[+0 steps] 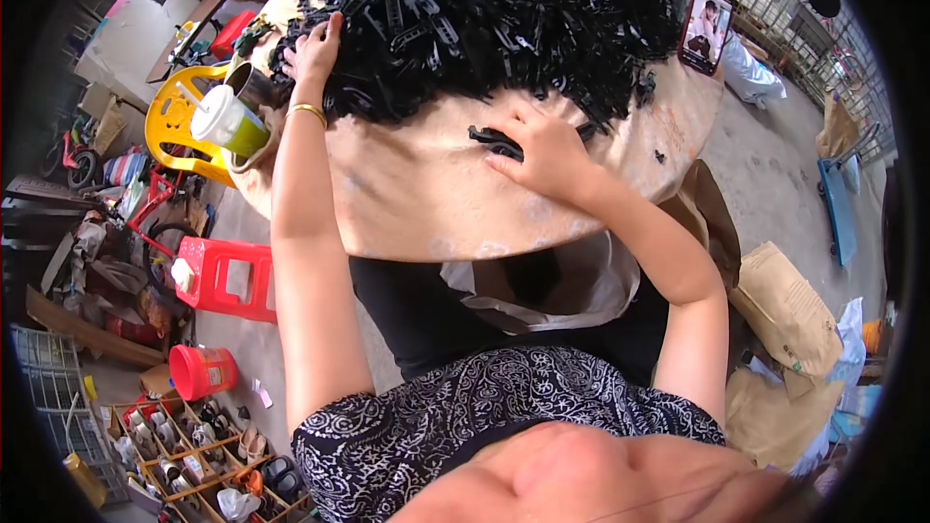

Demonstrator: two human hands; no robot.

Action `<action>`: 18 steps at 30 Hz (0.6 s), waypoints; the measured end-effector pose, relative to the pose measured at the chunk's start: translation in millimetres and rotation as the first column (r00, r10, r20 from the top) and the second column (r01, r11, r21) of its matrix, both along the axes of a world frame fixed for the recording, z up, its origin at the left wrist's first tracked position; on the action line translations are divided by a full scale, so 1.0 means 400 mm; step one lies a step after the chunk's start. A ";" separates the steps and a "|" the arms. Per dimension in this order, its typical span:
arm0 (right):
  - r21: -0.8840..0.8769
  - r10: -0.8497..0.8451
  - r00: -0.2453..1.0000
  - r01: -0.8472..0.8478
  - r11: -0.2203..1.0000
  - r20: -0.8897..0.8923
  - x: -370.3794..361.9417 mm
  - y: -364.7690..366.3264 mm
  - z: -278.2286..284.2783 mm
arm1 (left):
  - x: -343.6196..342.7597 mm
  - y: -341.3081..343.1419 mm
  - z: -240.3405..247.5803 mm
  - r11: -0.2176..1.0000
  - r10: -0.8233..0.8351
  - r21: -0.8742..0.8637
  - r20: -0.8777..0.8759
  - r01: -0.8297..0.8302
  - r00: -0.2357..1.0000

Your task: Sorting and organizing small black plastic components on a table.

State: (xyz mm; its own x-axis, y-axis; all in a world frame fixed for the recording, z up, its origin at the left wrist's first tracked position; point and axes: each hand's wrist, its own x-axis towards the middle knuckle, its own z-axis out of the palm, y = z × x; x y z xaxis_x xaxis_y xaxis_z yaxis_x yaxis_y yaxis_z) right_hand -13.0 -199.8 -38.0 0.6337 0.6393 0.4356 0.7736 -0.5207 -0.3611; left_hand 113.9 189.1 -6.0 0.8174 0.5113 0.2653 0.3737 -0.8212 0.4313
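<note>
Around the black parts heap (504, 19)
Near edge: right hand (544, 150) grasps loose pieces (495, 141); left edge: left hand (312, 56), grip I cannot tell.

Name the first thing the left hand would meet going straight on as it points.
The left hand would likely meet the pile of black parts first, at its left side; the fingertips' exact depth is unclear.

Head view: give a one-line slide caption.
Left hand at a heap of black parts, right hand around more pieces.
</note>
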 end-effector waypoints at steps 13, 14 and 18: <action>-0.091 0.306 0.943 -0.296 0.951 0.127 -0.321 -0.164 -0.050 | -0.065 -0.269 0.000 0.981 -0.066 -0.149 0.328 0.121 0.942; -0.102 0.318 0.935 -0.304 0.947 0.157 -0.335 -0.173 -0.076 | -0.071 -0.300 0.000 0.980 -0.053 -0.158 0.375 0.121 0.925; -0.145 0.313 0.946 -0.299 0.943 0.088 -0.331 -0.172 -0.170 | -0.095 -0.363 -0.004 0.974 -0.099 -0.128 0.500 0.186 0.861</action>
State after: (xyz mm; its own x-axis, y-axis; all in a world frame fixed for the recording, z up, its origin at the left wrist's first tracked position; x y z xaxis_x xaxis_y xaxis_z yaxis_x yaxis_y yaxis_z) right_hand -145.5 -268.6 -106.0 0.3520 0.8498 0.3924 0.9336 -0.2887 -0.2122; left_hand 75.9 44.0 -7.4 0.6726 0.4714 0.5704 -0.0354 -0.7494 0.6611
